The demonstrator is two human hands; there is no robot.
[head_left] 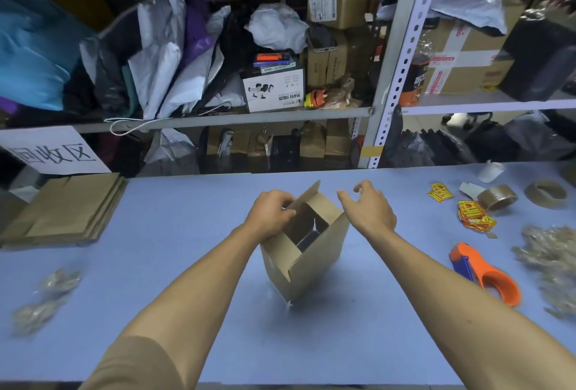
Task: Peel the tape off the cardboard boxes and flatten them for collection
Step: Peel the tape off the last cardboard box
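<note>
I note, from left: flattened cardboard [67, 207] lies well left of the open box [307, 252], which stands mid-surface [187, 280]. Left hand [272, 213] fingers curl round its left flap; right hand [369, 207] hovers just right, fingers loosely spread, holding nothing. Flattening appears next, requiring both hands. The sign [50, 151] reads "回收区".

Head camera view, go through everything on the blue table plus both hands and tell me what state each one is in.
Cardboard box: top flaps open, tilted, not yet flattened.
Left hand: fingers grip a box flap.
Right hand: fingers loosely curled, holding nothing, just off the box.
Flattened cardboard: stacked flat.
Tape dispenser: lying untouched.
Tape roll: lying flat.
Peeled tape: crumpled in a heap.
</note>
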